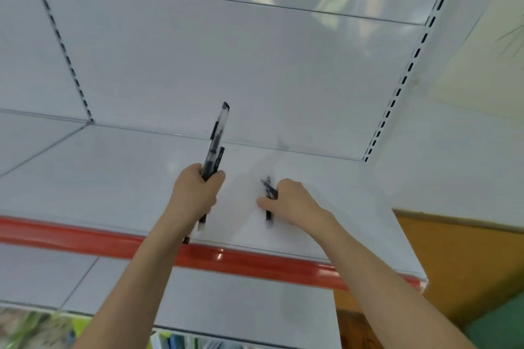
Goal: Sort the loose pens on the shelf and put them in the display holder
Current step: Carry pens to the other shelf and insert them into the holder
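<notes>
While the left hand (pixel 195 193) grips gathered pens (pixel 215 144) upright as one bundle, the right hand (pixel 286 202) pinches another pen (pixel 268 201) off the shelf (pixel 113 178).

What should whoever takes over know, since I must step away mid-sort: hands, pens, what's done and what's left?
Left hand grips a pen bunch, upright above the shelf.
Right hand grips blurred pens low over the shelf; their number is unclear.
The holder is not in view.
Done: pens gathered into both hands.
Left: sort them, find the holder and put them in.
</notes>
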`<act>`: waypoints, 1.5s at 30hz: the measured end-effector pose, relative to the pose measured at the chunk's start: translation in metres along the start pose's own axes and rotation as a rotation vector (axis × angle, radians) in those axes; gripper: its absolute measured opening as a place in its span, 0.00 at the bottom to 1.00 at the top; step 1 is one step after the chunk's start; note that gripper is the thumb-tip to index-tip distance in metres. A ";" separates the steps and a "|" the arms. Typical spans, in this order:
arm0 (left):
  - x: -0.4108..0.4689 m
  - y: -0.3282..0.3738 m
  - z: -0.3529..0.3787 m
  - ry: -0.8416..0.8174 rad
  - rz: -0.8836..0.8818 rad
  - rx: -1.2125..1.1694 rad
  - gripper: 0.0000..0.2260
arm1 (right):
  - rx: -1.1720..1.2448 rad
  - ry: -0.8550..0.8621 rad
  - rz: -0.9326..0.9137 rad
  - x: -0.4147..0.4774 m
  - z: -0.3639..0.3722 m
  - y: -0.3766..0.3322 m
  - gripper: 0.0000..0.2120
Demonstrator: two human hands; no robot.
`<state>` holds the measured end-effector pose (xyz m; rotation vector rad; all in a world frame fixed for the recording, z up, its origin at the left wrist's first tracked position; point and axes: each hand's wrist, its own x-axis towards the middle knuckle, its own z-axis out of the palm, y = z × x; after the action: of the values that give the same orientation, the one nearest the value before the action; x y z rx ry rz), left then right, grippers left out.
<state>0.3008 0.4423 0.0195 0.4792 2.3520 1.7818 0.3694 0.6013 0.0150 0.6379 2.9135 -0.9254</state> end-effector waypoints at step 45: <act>-0.189 -0.161 -0.564 0.826 -0.222 -0.472 0.05 | 0.785 -0.628 -0.695 -0.043 0.379 -0.585 0.02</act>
<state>0.2780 -0.1738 0.0111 -0.6783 2.0987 2.6287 0.1432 -0.0593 0.0292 -0.6495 2.1115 -1.9093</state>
